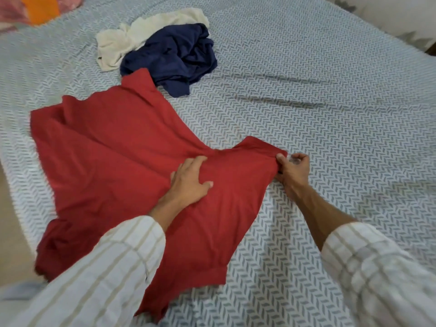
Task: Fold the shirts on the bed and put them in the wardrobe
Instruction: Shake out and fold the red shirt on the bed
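now red shirt point(113, 147) under fingers point(188, 166)

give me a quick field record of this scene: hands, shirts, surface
left hand: pressing flat on the red shirt
right hand: pinching the red shirt's sleeve edge
red shirt: spread out, not yet folded
navy shirt: crumpled, beyond the red shirt
cream shirt: crumpled, partly under the navy shirt
surface: bed, patterned sheet
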